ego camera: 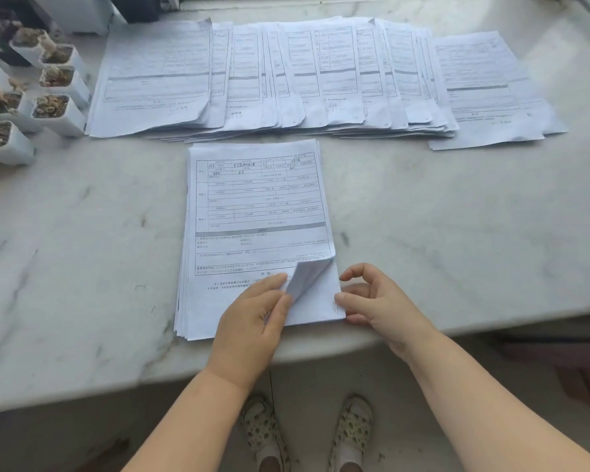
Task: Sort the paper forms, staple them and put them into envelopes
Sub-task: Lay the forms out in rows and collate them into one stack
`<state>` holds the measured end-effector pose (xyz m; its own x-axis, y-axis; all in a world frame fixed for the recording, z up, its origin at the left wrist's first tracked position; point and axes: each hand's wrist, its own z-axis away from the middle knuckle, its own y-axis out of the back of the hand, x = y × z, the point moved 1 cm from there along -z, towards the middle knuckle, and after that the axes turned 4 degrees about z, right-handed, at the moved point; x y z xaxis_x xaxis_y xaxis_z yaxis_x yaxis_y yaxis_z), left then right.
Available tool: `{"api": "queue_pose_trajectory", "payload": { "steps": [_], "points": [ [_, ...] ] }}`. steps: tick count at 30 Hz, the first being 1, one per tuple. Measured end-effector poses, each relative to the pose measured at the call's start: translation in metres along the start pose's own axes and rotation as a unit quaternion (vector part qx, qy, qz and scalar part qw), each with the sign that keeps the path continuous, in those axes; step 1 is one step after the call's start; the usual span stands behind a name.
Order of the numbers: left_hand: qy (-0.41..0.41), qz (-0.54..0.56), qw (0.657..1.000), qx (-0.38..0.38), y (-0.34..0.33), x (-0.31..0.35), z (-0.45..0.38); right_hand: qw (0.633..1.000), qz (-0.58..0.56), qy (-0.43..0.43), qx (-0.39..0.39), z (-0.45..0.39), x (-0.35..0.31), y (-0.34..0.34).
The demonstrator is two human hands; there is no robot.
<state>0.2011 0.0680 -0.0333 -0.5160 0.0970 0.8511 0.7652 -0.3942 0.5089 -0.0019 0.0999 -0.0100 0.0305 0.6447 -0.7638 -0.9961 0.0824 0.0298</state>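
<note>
While the left hand [252, 313] pinches the lifted lower right corner of the top sheets between thumb and fingers, the right hand [375, 298] waits just beside it with its fingers loosely curled and holding nothing; its fingertips are near the right edge of the stack of forms [256, 212]. This stack lies in the middle of the marble surface [457, 233], close to the front edge. Behind it, a row of sorted piles [286, 76] is spread in a fan from left to right.

I judge that the step in hand is sorting: to separate one form and send it to its pile. To do it well, the left hand should make sure that only one sheet comes up, because thin paper clings together; a small rub of thumb against finger helps to split the sheets. The right hand can press down the rest of the stack so that it does not slide over the near edge. A number is written at the bottom corner, but I cannot read it surely. Small plant pots [53, 110] stand at the left.
</note>
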Motion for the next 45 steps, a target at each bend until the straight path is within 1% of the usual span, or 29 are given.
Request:
{"api": "queue_pose_trajectory", "payload": {
  "steps": [2,3,5,7,11,18,23,26,28,30,32,34,36,37,39,41,45],
  "points": [
    [0.004,0.014,0.999,0.043,-0.003,0.002,-0.001,1.0,0.009,0.005,-0.024,0.002,0.001,0.001],
    [0.018,0.023,0.997,0.069,-0.004,0.005,-0.001,0.999,0.017,0.009,-0.026,0.002,0.001,0.001],
    [0.067,0.04,0.99,0.118,-0.004,0.008,-0.004,0.999,0.035,0.027,-0.019,-0.001,0.001,-0.003],
    [0.1,0.06,0.984,0.137,-0.005,0.007,-0.007,0.998,0.05,0.039,-0.006,-0.004,0.0,-0.006],
    [0.119,0.073,0.982,0.126,-0.007,0.004,-0.008,0.997,0.06,0.047,0.007,-0.007,-0.001,-0.008],
    [0.074,0.066,0.988,0.121,0.0,0.002,-0.007,0.996,0.079,0.048,0.013,-0.01,-0.002,-0.008],
    [0.068,0.065,0.991,0.099,0.002,-0.001,-0.008,0.989,0.12,0.068,0.054,-0.017,-0.004,-0.012],
    [0.071,0.076,0.991,0.089,0.006,-0.001,-0.01,0.993,0.095,0.062,0.031,-0.019,-0.011,-0.015],
    [0.067,0.076,0.992,0.076,0.007,0.0,-0.01,0.996,0.082,0.038,0.008,-0.019,-0.015,-0.014],
    [0.054,0.048,0.996,0.045,0.008,0.0,-0.007,0.997,0.073,0.013,-0.002,-0.018,-0.019,-0.016],
    [0.025,0.018,0.999,0.021,0.007,-0.002,-0.005,0.997,0.082,0.006,-0.012,-0.018,-0.02,-0.016],
    [0.015,0.019,0.999,0.035,0.006,-0.003,-0.006,0.995,0.09,0.01,-0.044,-0.015,-0.019,-0.012],
    [0.031,0.032,0.997,0.066,0.009,-0.002,-0.01,0.993,0.081,0.013,-0.082,-0.012,-0.016,-0.005],
    [0.036,0.039,0.995,0.079,0.01,0.0,-0.012,0.993,0.081,0.014,-0.087,-0.011,-0.015,-0.003],
    [0.038,0.04,0.995,0.081,0.012,0.003,-0.014,0.992,0.103,0.029,-0.062,-0.013,-0.012,-0.003],
    [0.035,0.034,0.997,0.064,0.012,0.002,-0.012,0.992,0.114,0.04,-0.031,-0.016,-0.012,-0.007],
    [0.018,0.043,0.998,0.035,0.01,0.0,-0.006,0.991,0.127,0.051,0.001,-0.019,-0.016,-0.012]
  ]
}}
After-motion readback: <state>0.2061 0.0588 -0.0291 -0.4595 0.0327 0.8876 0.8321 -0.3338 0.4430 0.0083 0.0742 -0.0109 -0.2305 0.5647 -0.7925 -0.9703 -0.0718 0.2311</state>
